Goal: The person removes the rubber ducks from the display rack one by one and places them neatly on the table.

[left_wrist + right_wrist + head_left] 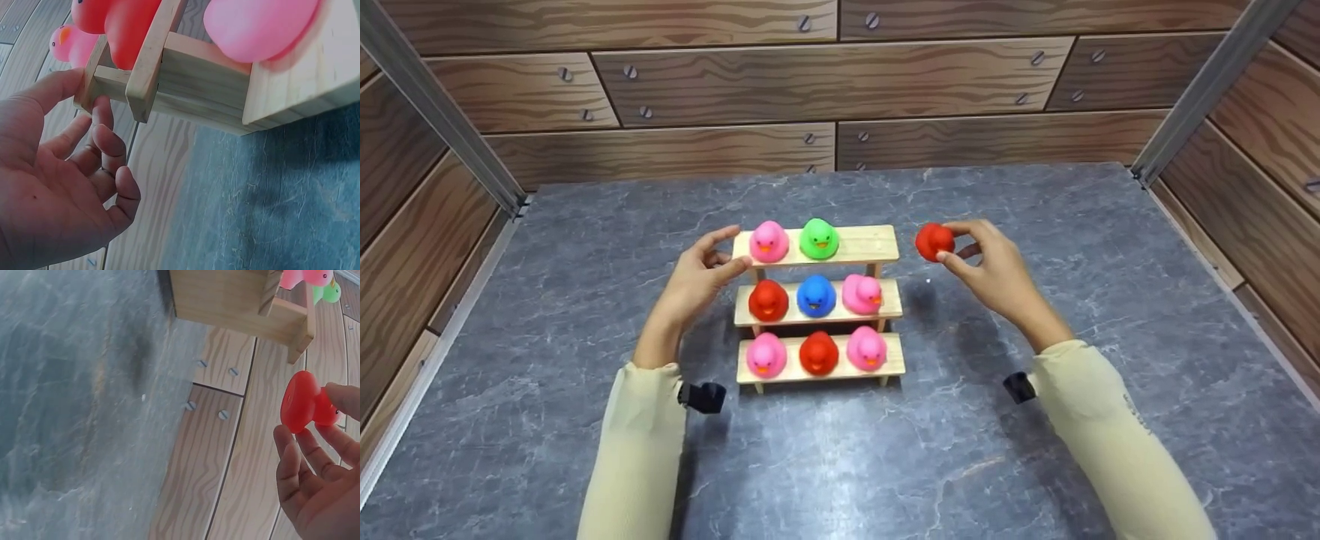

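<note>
A three-tier wooden stand holds rows of rubber ducks. My left hand pinches the left end of its top tier between thumb and fingers, as the left wrist view shows too. In my right hand a red rubber duck is gripped in the air, right of the top tier; the right wrist view shows its flat base. A pink duck and a green duck stand at the left and middle of the top tier.
Red, blue and pink ducks fill the middle tier. Two pink ducks flank a red duck on the bottom one. The stand rests on a grey marbled table, with wood-patterned walls behind and at both sides.
</note>
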`<state>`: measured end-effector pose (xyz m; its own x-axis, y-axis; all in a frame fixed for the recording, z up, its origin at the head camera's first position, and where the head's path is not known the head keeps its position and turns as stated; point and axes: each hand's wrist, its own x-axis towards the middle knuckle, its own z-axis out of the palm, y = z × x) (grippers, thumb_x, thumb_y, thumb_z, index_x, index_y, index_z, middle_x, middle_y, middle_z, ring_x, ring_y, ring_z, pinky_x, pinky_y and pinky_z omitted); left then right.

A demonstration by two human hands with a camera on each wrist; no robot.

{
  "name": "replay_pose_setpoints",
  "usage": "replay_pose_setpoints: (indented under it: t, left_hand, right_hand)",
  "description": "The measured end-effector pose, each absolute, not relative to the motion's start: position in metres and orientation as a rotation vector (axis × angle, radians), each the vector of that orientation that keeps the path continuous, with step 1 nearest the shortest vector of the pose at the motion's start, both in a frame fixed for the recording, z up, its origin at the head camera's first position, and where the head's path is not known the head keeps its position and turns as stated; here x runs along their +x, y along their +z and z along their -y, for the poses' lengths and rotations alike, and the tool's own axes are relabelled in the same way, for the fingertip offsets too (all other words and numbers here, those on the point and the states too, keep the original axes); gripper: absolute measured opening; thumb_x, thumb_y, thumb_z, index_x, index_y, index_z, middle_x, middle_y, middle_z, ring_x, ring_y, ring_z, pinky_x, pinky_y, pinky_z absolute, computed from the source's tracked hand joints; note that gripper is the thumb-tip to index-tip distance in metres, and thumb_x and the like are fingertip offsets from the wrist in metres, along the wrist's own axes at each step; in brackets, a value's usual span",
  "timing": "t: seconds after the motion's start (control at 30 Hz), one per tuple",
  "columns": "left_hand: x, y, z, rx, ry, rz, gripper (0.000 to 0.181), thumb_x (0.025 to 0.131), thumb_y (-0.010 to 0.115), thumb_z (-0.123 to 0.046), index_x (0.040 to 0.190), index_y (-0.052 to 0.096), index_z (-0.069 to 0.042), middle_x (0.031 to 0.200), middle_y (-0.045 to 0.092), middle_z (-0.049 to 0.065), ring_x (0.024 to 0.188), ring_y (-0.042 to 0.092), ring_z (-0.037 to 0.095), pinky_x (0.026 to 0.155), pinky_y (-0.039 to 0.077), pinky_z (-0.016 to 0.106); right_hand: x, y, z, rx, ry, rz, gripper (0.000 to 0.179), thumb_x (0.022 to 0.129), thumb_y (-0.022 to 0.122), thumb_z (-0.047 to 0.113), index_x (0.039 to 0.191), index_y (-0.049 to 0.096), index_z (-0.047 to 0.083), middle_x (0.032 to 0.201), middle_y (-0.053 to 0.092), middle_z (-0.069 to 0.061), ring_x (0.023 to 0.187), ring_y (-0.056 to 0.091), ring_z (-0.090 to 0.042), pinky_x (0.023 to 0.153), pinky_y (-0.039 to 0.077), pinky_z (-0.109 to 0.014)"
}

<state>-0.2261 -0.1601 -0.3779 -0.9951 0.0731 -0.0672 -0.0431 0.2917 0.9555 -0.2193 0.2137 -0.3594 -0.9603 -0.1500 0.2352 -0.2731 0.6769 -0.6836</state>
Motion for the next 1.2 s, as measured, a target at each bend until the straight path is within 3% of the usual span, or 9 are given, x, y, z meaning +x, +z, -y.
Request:
replay_pose_setpoints:
  t: [0.13,0.23,0.4,0.53,0.63,0.77,1.2]
  left_hand:
    - [-0.226,-0.378,0.161,0.035,1.821,-2.436,0.059,0.092,0.065,-0.018,0.145,0.041,-0.01,0.084,0.053,-0.002,0.071,0.045,0.008,0.067,0.039,0.021]
    - [-0.225,-0.377,0.161,0.035,1.819,-2.435,0.059,0.092,0.065,-0.018,0.145,0.041,-0.011,0.082,0.052,-0.002,0.069,0.045,0.008,0.065,0.039,0.02]
    - [-0.224,-0.377,0.16,0.027,1.796,-2.442,0.058,0.092,0.065,-0.021,0.145,0.042,-0.014,0.083,0.052,-0.001,0.07,0.045,0.01,0.065,0.039,0.02]
    - [-0.225,-0.377,0.161,0.032,1.796,-2.442,0.058,0.092,0.065,-0.02,0.145,0.042,-0.013,0.085,0.052,-0.001,0.071,0.046,0.011,0.066,0.04,0.02]
    - [-0.225,-0.377,0.161,0.038,1.805,-2.436,0.059,0.092,0.065,-0.02,0.145,0.041,-0.012,0.085,0.053,-0.001,0.071,0.045,0.01,0.068,0.04,0.02]
    - [-0.226,-0.378,0.161,0.036,1.808,-2.434,0.059,0.092,0.065,-0.02,0.145,0.041,-0.011,0.087,0.052,0.0,0.072,0.045,0.01,0.07,0.041,0.02]
    - [-0.225,-0.378,0.161,0.026,1.806,-2.433,0.059,0.093,0.064,-0.022,0.146,0.04,-0.012,0.09,0.052,0.002,0.074,0.046,0.009,0.068,0.04,0.02]
  right_hand:
    - [-0.22,-0.365,-0.219,0.316,1.147,2.763,0.042,0.092,0.067,0.018,0.13,0.056,0.004,0.126,0.055,-0.018,0.095,0.062,-0.033,0.074,0.052,-0.037]
    - [-0.221,-0.371,-0.221,0.293,1.126,2.768,0.04,0.091,0.068,0.018,0.128,0.058,0.005,0.125,0.057,-0.017,0.083,0.06,-0.028,0.068,0.049,-0.029]
    - [-0.223,-0.378,-0.222,0.248,1.091,2.791,0.04,0.09,0.069,0.019,0.125,0.06,0.003,0.123,0.06,-0.018,0.064,0.046,-0.018,0.058,0.04,-0.023]
    - [-0.224,-0.383,-0.221,0.234,1.092,2.813,0.04,0.09,0.069,0.017,0.125,0.06,0.0,0.123,0.06,-0.021,0.075,0.049,-0.024,0.067,0.04,-0.03]
    - [-0.224,-0.386,-0.22,0.225,1.123,2.831,0.041,0.089,0.069,0.016,0.126,0.059,-0.001,0.125,0.059,-0.022,0.101,0.055,-0.034,0.087,0.044,-0.042]
    - [-0.226,-0.39,-0.221,0.224,1.149,2.841,0.042,0.089,0.069,0.014,0.126,0.059,-0.002,0.125,0.06,-0.023,0.124,0.051,-0.037,0.108,0.035,-0.051]
    - [-0.234,-0.412,-0.225,0.247,1.049,2.899,0.041,0.087,0.069,0.014,0.125,0.06,-0.001,0.124,0.062,-0.022,0.123,0.053,-0.038,0.107,0.036,-0.051]
